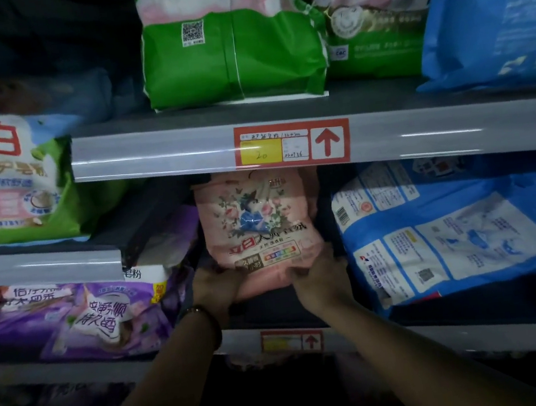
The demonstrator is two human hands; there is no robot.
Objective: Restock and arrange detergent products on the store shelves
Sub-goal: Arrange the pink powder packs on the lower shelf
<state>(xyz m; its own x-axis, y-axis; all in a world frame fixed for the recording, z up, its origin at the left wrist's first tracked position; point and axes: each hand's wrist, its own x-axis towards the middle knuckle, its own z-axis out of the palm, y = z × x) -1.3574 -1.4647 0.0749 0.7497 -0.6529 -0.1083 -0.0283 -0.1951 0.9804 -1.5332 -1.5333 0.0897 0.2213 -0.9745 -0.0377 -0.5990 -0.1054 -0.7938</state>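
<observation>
Grey metal store shelving (153,156) fills the view, its tiers stocked with soft plastic bags of washing powder. Tier above the hands: a large blue plastic bag (490,13) up and to the right, a green-and-white bag turned back-out with a QR code (231,55) directly above, and a second green-and-white bag with pink print (372,21) between those two. Tier level with the hands: a large blue-and-white bag lying on its side, barcode up (449,231), just right of the right hand; purple bags with white lettering (98,318) lying flat left of the left hand. A green-and-white bag with red characters (10,180) stands on a separate shelf up and to the left. The pink plastic bag printed with flowers and a blue figure (255,224) stands upright in the gap between the purple and blue stock, its top reaching under the shelf rail above. Left hand (216,286) grasps its lower left corner; right hand (320,280) grasps its lower right corner, fingers curled round the bottom edge. Whether the bag's base rests on the dark shelf floor (273,313): cannot tell. A red-bordered price label with yellow field and red arrow (293,145) sits on the rail above the pink bag; a similar smaller label (292,340) on the rail below the hands. A dark bracelet (206,315) circles the left wrist.
</observation>
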